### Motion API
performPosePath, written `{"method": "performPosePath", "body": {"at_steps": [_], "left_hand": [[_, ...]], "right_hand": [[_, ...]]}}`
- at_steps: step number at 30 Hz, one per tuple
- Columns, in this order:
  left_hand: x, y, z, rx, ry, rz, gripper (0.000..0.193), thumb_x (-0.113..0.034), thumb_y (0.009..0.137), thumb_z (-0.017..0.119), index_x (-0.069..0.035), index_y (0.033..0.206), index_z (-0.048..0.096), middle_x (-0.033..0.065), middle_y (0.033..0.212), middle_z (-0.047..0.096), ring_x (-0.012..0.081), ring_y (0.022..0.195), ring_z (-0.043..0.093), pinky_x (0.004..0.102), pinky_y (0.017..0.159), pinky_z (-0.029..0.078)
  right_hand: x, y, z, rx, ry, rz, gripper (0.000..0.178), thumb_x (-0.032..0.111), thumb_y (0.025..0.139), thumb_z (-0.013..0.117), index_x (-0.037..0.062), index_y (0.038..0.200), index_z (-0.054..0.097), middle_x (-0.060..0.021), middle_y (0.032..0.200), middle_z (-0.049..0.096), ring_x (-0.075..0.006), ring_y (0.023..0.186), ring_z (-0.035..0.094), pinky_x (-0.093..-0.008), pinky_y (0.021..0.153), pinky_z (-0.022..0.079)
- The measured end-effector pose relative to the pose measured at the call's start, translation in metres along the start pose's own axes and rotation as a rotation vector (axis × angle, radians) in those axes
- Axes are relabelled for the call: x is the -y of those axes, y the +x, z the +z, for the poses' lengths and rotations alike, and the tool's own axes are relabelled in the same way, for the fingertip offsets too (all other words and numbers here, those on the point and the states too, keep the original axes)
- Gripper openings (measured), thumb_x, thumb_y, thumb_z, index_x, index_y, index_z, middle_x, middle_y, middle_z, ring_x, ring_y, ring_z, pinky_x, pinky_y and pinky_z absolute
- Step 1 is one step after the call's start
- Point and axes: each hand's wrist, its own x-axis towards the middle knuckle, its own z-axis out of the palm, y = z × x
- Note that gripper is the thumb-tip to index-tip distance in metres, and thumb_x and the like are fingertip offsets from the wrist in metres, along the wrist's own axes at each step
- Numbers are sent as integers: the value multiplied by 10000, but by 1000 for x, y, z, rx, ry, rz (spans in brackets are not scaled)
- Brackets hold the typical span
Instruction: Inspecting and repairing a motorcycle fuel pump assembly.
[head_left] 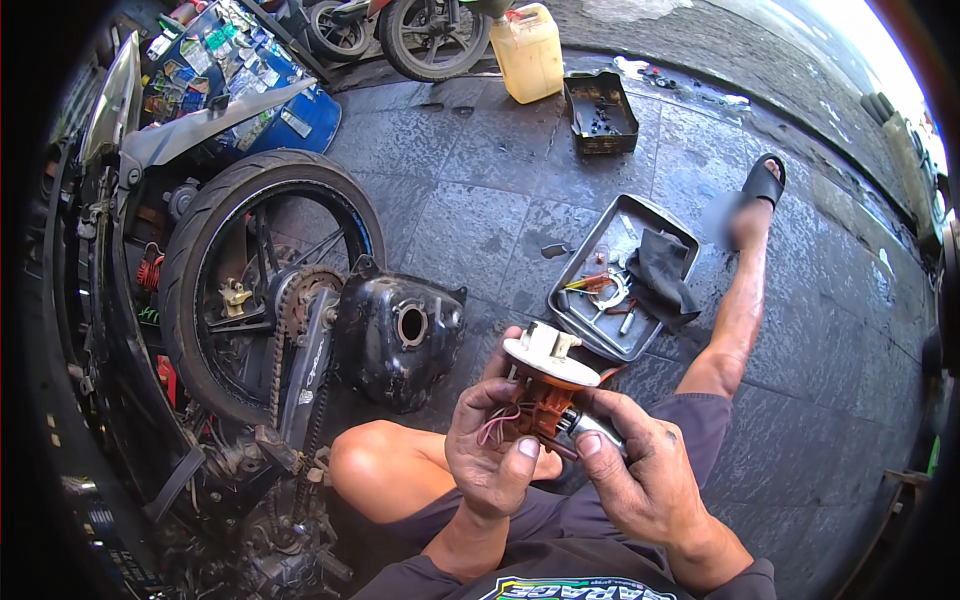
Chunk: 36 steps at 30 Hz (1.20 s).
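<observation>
In front of my lap I hold a motorcycle fuel pump assembly [545, 400], with a round white flange on top, an orange-brown plastic body below and thin pinkish wires at its side. My left hand [490, 440] grips it from the left, thumb low on the body. My right hand [635, 470] is closed on a silver metal cylinder [592, 430], the pump motor, whose end meets the orange body. Whether the cylinder is fully seated there, I cannot tell. Just beyond my left hand stands a black fuel tank [385, 345] with a round opening.
A grey tray [572, 325] beyond my hands holds tools, small parts and a black cloth [662, 280]. To the left is a partly dismantled motorcycle with its rear wheel [180, 270] and chain. Farther off are a black bin [607, 145], a yellowish jerrycan [528, 60] and a blue drum [310, 122].
</observation>
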Motion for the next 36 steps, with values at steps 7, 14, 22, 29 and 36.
{"method": "performPosePath", "body": {"at_steps": [7, 14, 22, 29, 36], "left_hand": [[-20, 0, 7, 16, 291, -34, 388, -25, 845, 622, 46, 1203, 489, 392, 1533, 310, 420, 1409, 431, 485, 1100, 470], [-30, 9, 4, 294, 747, 147, 461, 3, 818, 668, 60, 1244, 503, 409, 1506, 358, 401, 1366, 499, 353, 955, 543], [-22, 7, 9, 242, 544, 234, 634, 23, 818, 723, 48, 1378, 427, 396, 1449, 433, 504, 1336, 497, 454, 1031, 519], [-36, 9, 8, 321, 709, 279, 657, -15, 828, 747, 24, 1412, 448, 323, 1436, 504, 451, 1274, 579, 461, 1003, 537], [-41, 6, 9, 310, 691, 276, 574, -38, 803, 766, 48, 1335, 569, 311, 1376, 569, 423, 1237, 616, 468, 1036, 514]], "right_hand": [[-20, 5, -6, 107, 112, 0, 396, 224, 985, 643, -64, 1253, 594, -165, 929, 728, -206, 829, 722, -336, 726, 560], [-36, 2, 6, 52, 525, 72, 570, 366, 943, 743, -83, 1268, 610, -61, 954, 691, -75, 769, 587, -226, 658, 475], [-66, -4, 6, 121, 882, 85, 524, 238, 953, 725, -77, 1338, 560, -121, 1086, 663, -154, 898, 582, -292, 782, 453], [-82, -9, 10, 150, 892, 37, 718, 336, 921, 760, -37, 1459, 465, -133, 1281, 650, -200, 1102, 655, -332, 923, 544], [-78, -9, 18, 106, 720, -128, 757, 379, 915, 742, -47, 1466, 445, -139, 1331, 623, -206, 1144, 637, -326, 946, 533]]}}
